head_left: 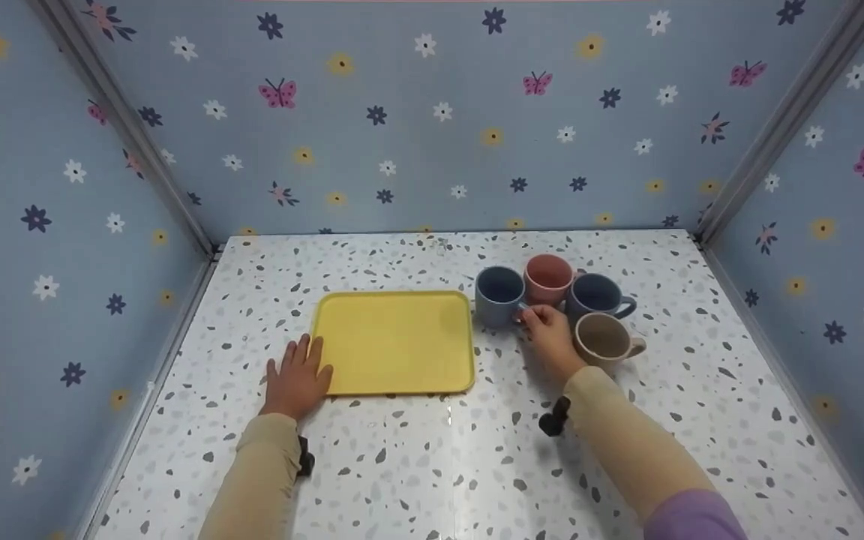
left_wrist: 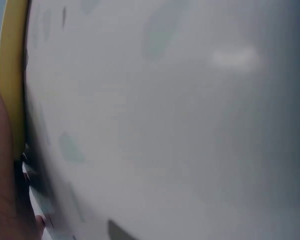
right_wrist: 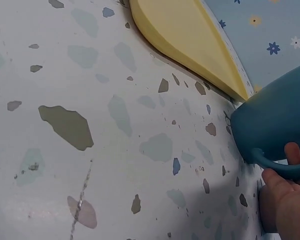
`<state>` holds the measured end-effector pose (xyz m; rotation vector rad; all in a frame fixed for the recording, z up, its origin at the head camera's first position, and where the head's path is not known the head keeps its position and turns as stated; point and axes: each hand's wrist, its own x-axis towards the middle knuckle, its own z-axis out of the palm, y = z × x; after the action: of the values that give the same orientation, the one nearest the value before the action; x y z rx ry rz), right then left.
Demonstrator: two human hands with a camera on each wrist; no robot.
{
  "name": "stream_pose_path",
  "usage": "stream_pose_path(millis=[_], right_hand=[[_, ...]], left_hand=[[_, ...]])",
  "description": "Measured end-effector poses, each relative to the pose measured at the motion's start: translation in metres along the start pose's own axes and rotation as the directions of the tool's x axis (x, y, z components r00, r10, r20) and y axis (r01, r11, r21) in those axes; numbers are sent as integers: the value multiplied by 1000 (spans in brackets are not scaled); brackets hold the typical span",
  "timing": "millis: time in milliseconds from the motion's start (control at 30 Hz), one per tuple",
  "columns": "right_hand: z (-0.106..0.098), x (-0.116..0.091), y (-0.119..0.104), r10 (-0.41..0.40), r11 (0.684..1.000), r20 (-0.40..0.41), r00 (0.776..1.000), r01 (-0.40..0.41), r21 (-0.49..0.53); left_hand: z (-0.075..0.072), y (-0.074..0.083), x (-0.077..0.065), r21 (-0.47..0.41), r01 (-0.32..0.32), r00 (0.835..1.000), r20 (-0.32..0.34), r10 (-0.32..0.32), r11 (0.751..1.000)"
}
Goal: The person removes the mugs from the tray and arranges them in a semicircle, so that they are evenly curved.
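Head view: the left hand point(head_left: 298, 376) lies flat on the speckled counter point(head_left: 432, 457) in the lower left of centre, fingers straight and spread, fingertips touching the lower left corner of the yellow tray point(head_left: 394, 341). It holds nothing. The tray lies flat in the middle of the frame with its rim up.

The right hand point(head_left: 550, 335) sits right of centre, just beside the tray's right edge. Its fingers pinch the handle of the light blue mug point(head_left: 499, 295), which stands upright on the counter, close to the upper right corner of the tray but apart from it.

Three further mugs stand upright in a tight cluster to the right of the light blue mug:
- pink mug point(head_left: 548, 279), at the top of the cluster, against the light blue mug;
- dark blue mug point(head_left: 597, 295), to the right, handle pointing right;
- beige mug point(head_left: 605, 339), lowest of the group, just beside the right hand, handle pointing right.

Right wrist view: the light blue mug point(right_wrist: 277, 127) sits at the right edge of the frame, its handle over the fingers point(right_wrist: 292, 155) of the right hand at the lower right. The tray's rim point(right_wrist: 190, 40) runs across the top.

Left wrist view: blurred; only the tray's yellow edge point(left_wrist: 12, 80) at the left border and the counter surface are recognisable.

Blue wall panels point(head_left: 432, 112) printed with flowers and butterflies enclose the counter on three sides.
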<state>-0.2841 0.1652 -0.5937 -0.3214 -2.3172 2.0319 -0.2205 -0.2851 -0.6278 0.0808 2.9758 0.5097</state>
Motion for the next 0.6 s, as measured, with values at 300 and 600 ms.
stream_pose_path(millis=[300, 600], right_hand=[[-1, 0, -1, 25, 1000, -2, 1000, -25, -17], [-1, -1, -2, 55, 998, -1, 998, -55, 11]], left_hand=[[4, -3, 2, -9, -19, 1000, -19, 19, 1000], [1, 2, -2, -20, -18, 999, -37, 18, 1000]])
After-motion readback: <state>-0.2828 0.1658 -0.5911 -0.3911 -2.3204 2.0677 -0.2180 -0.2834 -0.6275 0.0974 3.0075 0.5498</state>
